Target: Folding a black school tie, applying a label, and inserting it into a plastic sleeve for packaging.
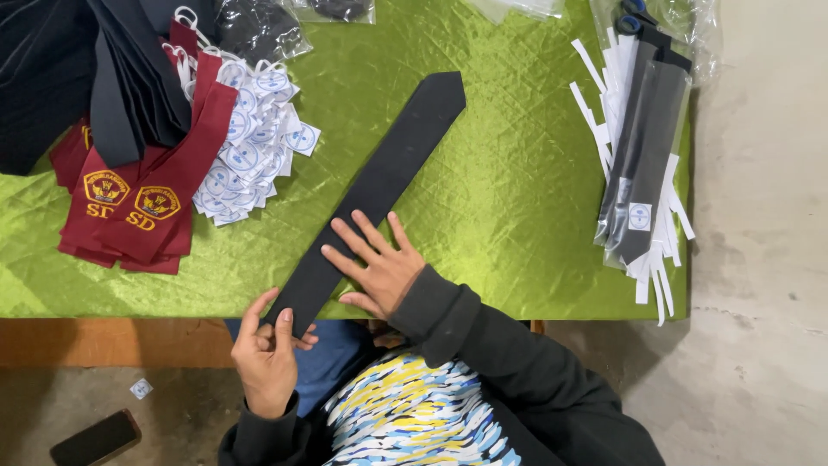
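A black necktie lies diagonally on the shiny green tablecloth, its pointed end toward the far side. My right hand presses flat on the tie's middle, fingers spread. At the table's near edge my left hand pinches the tie's narrow end, which hangs just over the edge.
Dark red ties with yellow emblems and a heap of round white tags lie at the left, under black fabric. Bagged black ties on white strips sit at the right. A phone lies on the floor.
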